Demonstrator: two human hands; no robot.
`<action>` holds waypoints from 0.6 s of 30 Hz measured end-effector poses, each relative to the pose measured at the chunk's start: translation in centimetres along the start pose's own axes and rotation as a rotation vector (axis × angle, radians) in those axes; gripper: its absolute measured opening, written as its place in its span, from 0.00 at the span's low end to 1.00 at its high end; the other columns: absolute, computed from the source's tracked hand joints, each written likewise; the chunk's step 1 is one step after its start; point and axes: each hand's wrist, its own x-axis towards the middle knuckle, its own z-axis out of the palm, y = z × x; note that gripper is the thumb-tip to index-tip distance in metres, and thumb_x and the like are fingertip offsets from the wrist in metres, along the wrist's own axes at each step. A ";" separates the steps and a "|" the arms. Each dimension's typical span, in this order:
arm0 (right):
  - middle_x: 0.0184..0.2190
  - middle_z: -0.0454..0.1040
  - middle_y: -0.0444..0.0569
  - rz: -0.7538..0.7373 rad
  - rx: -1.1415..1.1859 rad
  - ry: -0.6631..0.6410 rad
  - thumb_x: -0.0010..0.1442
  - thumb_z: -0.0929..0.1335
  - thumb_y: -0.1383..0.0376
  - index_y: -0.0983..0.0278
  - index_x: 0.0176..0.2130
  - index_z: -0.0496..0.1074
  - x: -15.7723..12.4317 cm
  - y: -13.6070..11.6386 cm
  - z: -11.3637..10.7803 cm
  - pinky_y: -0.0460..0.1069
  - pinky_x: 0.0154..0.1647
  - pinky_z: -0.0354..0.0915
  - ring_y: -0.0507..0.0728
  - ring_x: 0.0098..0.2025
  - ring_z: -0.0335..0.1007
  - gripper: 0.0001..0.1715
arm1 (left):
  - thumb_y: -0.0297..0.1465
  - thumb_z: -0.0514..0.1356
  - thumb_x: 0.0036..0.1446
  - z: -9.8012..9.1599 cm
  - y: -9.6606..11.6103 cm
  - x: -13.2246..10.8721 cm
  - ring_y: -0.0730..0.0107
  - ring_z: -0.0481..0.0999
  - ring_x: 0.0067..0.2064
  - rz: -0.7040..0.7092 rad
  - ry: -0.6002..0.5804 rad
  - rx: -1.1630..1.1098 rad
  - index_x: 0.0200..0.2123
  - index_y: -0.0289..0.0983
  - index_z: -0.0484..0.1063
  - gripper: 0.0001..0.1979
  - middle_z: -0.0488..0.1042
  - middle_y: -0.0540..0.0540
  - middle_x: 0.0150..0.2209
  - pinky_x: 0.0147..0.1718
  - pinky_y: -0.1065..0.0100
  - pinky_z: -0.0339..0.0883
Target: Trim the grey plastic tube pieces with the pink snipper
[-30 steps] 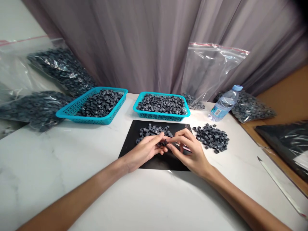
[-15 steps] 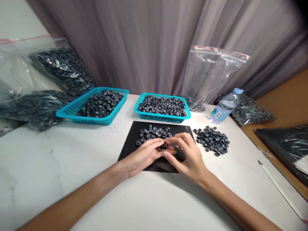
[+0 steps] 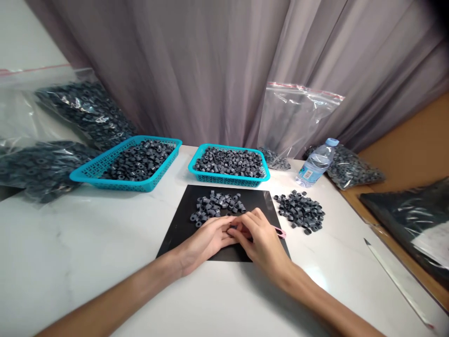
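Over the front of a black mat point(image 3: 175, 238), my left hand point(image 3: 212, 238) is curled, palm turned up, around a small dark grey plastic ring, mostly hidden by the fingers. My right hand point(image 3: 257, 238) meets it there, thumb and fingertips pinched together at the same ring. From behind the right hand sticks out the pink end of a thin tool point(image 3: 281, 232) with a loop; the rest of it is hidden. Just beyond the fingers lies a loose pile of dark grey plastic rings point(image 3: 215, 206) on the mat.
Two blue baskets point(image 3: 149, 185) point(image 3: 228, 179) of grey rings stand behind the mat. To the right are another ring pile point(image 3: 301, 211), a water bottle point(image 3: 317, 162) and a long pointed strip point(image 3: 396, 283). Clear bags point(image 3: 45, 164) point(image 3: 294, 117) stand left and at the back.
The right fingers have closed in against the left hand and now cover the ring that showed before. A pink tool end has come into sight. The whole view has shifted slightly.
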 end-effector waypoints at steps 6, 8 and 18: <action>0.36 0.74 0.49 -0.034 -0.030 -0.045 0.66 0.70 0.62 0.61 0.40 0.70 0.1 0.3 0.0 0.53 0.35 0.66 0.60 0.39 0.65 0.06 | 0.38 0.60 0.66 -0.5 0.0 0.0 0.63 0.73 0.48 0.009 -0.039 0.062 0.39 0.34 0.78 0.13 0.76 0.44 0.40 0.58 0.58 0.64; 0.34 0.73 0.47 -0.035 0.043 -0.057 0.67 0.69 0.66 0.61 0.36 0.68 0.3 0.3 -0.2 0.51 0.35 0.65 0.58 0.38 0.65 0.06 | 0.38 0.60 0.67 -0.5 0.0 -0.2 0.62 0.74 0.49 0.016 -0.062 0.075 0.39 0.34 0.77 0.13 0.76 0.43 0.40 0.59 0.56 0.64; 0.35 0.70 0.49 -0.163 0.051 0.019 0.71 0.61 0.71 0.60 0.41 0.63 0.6 0.4 -0.5 0.50 0.35 0.67 0.56 0.36 0.67 0.06 | 0.37 0.56 0.70 -0.2 2.1 -1.0 0.54 0.78 0.54 0.042 -0.100 0.181 0.51 0.32 0.74 0.16 0.79 0.35 0.51 0.61 0.49 0.65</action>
